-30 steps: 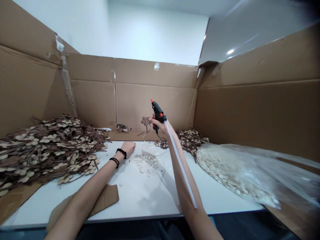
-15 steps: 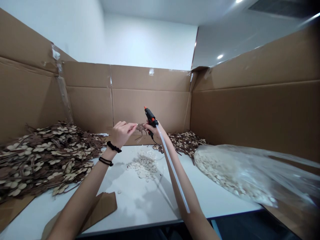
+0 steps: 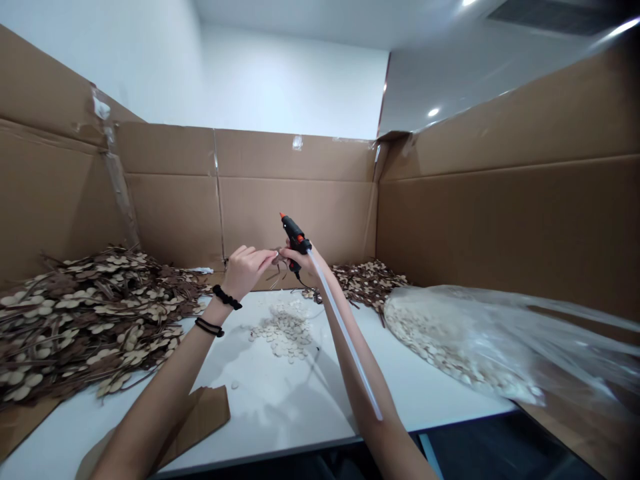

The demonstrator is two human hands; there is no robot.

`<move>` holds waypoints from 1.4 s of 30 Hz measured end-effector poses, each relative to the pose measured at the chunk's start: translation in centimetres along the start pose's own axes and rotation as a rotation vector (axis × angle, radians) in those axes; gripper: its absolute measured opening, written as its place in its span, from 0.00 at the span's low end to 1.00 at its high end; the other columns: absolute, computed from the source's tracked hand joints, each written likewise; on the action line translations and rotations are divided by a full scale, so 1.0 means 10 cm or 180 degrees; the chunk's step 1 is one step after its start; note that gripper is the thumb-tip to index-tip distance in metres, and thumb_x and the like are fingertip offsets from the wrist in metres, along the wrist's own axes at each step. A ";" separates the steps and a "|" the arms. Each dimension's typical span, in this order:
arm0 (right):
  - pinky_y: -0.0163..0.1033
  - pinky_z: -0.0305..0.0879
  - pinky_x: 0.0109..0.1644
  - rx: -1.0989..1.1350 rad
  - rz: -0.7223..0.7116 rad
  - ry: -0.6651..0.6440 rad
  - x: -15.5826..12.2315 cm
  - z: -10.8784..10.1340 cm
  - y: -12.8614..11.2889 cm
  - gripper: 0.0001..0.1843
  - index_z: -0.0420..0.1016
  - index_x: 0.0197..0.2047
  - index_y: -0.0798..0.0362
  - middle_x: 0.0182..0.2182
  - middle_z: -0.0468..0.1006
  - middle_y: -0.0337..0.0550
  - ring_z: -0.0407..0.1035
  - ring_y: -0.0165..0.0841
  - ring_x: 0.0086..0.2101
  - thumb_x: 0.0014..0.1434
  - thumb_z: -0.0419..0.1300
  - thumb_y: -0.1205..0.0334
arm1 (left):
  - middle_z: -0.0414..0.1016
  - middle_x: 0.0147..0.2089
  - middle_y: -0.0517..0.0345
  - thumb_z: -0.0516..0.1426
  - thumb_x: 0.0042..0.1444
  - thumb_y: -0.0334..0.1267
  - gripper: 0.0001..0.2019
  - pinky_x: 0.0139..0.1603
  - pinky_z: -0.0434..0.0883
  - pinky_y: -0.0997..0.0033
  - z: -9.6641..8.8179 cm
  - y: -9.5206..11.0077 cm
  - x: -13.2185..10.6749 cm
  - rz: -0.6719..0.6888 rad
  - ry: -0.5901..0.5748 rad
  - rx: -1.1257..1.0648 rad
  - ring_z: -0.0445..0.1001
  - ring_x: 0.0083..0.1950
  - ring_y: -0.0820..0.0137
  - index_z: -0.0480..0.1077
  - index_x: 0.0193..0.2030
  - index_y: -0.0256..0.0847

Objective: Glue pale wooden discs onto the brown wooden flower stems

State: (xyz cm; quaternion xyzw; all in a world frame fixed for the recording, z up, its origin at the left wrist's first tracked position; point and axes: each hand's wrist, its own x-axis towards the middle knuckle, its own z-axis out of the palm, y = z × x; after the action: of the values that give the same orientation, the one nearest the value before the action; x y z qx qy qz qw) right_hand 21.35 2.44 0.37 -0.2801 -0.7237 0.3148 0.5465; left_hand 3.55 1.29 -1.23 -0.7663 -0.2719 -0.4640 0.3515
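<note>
My right hand (image 3: pixel 299 259) is closed around a black and orange hot glue gun (image 3: pixel 294 231), nozzle up and to the left. A long clear glue stick (image 3: pixel 345 337) runs from its back end along my forearm. Between my two hands is a brown flower-shaped cutout (image 3: pixel 281 258) with thin strips hanging down, mostly covered by fingers. My left hand (image 3: pixel 246 269) pinches a small white disc (image 3: pixel 276 253) against it. Below, a loose heap of small white discs (image 3: pixel 287 333) lies on the white table (image 3: pixel 260 413).
A large pile of brown and cream flower cutouts (image 3: pixel 85 313) covers the left side. A smaller pile (image 3: pixel 370 283) sits at the back right, beside a clear plastic bag (image 3: pixel 450 333) of white discs. Cardboard walls (image 3: pixel 295 207) surround the table; a cardboard piece (image 3: pixel 207 417) lies near the front.
My hands have come closer together, and the white disc in my left hand now meets the brown cutout. The glue gun has shifted slightly left.
</note>
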 end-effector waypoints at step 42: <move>0.34 0.59 0.31 0.0216 -0.0139 -0.0234 0.00 0.00 0.01 0.17 0.61 0.31 0.51 0.22 0.63 0.32 0.58 0.26 0.24 0.48 0.63 0.50 | 0.62 0.28 0.62 0.54 0.57 0.47 0.13 0.32 0.62 0.75 -0.01 0.23 0.13 -0.2728 -0.0607 -0.3649 0.61 0.30 0.74 0.62 0.31 0.40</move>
State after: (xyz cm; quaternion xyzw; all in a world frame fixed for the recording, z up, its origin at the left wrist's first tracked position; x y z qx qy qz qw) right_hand 21.36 2.47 0.33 -0.2338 -0.7382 0.3373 0.5354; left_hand 5.77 -0.07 -0.64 -0.6933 -0.2919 -0.5619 -0.3440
